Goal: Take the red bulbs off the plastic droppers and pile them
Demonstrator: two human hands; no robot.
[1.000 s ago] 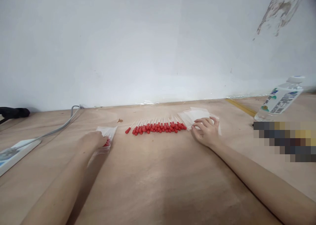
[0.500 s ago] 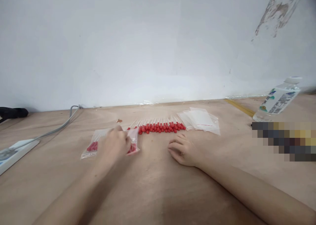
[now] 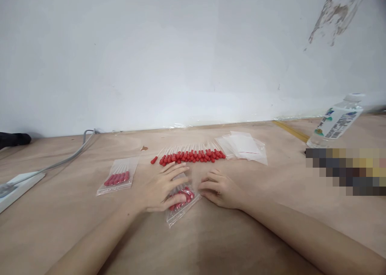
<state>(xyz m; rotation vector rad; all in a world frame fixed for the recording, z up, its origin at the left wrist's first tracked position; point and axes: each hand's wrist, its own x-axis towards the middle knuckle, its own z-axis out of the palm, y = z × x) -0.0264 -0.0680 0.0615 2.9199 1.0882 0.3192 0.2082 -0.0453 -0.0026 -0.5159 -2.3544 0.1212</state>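
Note:
My left hand (image 3: 164,186) lies over a small clear zip bag (image 3: 176,218) of red-headed sticks, its fingers spread and its thumb resting on the plastic. Red heads (image 3: 188,194) show through the bag beside the thumb. Close to the bag's right corner is my right hand (image 3: 221,189), with loosely bent fingers apart; whether a fingertip touches the plastic I cannot tell. Beyond both hands runs a row of loose red-headed sticks (image 3: 193,155), pale stems pointing to the wall. One stick (image 3: 154,160) sits slightly apart at the row's left end.
Another zip bag (image 3: 117,177) with several red-headed sticks lies to the left. Flat clear bags (image 3: 245,146) are piled at the right. A tilted bottle (image 3: 337,122) is farther right. A grey cable (image 3: 69,158) runs to a white power strip (image 3: 27,186).
My left hand has come right and nearer, bringing a zip bag in front of the stick row; its fingers have spread. The other bag stays at left. My right hand has barely moved.

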